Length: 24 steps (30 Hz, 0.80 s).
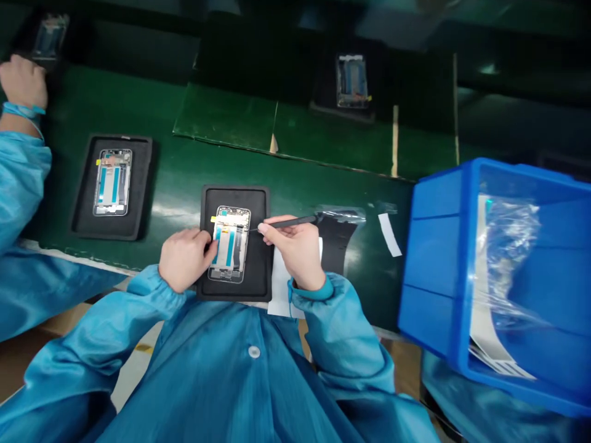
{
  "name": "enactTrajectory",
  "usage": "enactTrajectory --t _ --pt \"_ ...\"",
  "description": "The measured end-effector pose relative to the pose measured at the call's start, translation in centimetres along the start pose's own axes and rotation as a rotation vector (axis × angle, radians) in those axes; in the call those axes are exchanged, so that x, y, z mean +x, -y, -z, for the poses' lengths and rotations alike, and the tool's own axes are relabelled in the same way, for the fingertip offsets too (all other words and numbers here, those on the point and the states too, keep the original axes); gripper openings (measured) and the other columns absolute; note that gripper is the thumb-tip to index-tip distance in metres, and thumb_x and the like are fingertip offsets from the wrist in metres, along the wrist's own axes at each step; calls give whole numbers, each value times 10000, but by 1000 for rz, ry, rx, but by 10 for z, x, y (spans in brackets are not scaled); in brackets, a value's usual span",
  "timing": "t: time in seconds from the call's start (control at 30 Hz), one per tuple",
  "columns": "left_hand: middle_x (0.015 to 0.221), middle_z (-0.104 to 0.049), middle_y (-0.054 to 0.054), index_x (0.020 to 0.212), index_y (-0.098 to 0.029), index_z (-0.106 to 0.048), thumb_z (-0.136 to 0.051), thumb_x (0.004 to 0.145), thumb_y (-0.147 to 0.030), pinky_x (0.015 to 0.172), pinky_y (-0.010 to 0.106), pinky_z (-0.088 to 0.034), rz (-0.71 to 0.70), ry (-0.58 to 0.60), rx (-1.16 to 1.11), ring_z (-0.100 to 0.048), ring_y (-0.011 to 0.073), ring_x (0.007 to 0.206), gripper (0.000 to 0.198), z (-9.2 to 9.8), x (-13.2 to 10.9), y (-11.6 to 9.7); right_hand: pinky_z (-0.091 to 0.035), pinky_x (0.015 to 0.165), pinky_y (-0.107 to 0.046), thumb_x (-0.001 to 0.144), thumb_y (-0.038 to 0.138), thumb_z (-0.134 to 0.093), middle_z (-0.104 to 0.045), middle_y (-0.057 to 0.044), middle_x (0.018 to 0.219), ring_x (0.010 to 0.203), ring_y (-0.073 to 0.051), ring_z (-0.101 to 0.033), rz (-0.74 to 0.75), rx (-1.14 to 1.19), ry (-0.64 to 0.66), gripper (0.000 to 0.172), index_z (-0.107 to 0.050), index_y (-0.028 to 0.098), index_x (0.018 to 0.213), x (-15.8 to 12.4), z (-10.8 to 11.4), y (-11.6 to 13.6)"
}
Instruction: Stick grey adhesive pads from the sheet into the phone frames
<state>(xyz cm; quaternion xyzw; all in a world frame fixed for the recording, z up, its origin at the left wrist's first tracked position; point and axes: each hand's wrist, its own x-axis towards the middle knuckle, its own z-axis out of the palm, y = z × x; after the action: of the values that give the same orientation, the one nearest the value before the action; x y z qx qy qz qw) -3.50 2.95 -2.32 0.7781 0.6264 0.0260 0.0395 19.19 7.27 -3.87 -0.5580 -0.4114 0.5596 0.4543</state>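
In the head view, the left hand rests half-open, fingertips touching the left edge of a phone frame lying on a black rubber mat. The right hand pinches black tweezers, their tip at the frame's right edge.

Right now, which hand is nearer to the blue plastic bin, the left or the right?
Right. The right hand, holding black tweezers, is beside the blue plastic bin, not touching it; the left hand is farther, on the phone frame.
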Motion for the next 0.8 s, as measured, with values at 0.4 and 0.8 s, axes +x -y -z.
enactTrajectory --t 0.4,0.8 --pt "696 -649 44 692 -198 -657 -520 970 -335 653 369 -467 -122 60 -215 -616 202 675 338 -5 -13 -4 -598 576 -290 738 387 -822 -762 -38 694 615 -190 -730 53 -251 60 232 -731 186 808 13 -31 -5" --pt "853 -679 53 997 -196 -697 -470 994 -288 769 348 -500 -77 -103 -344 -620 208 812 245 -18 4 2 -586 584 -280 764 339 -801 -763 -42 705 625 -193 -734 37 -335 74 189 -729 174 818 16 -34 -2"
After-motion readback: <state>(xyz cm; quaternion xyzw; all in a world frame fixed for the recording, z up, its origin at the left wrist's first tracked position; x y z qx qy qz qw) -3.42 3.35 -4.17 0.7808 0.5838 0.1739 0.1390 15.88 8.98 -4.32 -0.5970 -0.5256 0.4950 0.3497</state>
